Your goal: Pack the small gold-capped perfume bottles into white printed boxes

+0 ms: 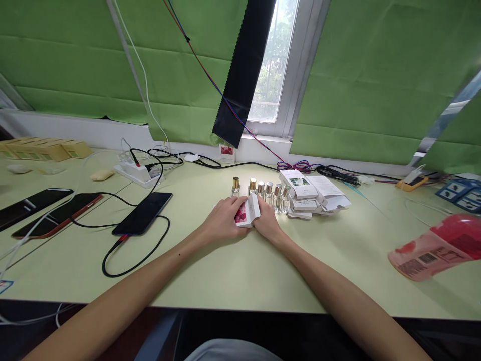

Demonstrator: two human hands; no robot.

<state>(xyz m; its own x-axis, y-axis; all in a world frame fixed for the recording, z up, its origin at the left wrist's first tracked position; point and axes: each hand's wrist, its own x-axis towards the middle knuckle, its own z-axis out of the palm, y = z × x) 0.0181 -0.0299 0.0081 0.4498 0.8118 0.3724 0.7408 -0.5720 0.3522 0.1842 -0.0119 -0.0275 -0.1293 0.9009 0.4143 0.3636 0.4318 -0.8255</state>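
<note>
Daylight from window (271, 70), soft shadows, stretched edges

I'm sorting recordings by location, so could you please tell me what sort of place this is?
Probably an office or small workshop: on a desk, capped bottles stand beside stacked white boxes, and a power strip sits farther back.

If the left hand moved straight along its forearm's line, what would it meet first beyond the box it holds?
Most likely the small capped bottles standing just beyond the box, since the left hand points roughly toward them. Depth is unclear, so the right hand, close beside, might come first.
</note>
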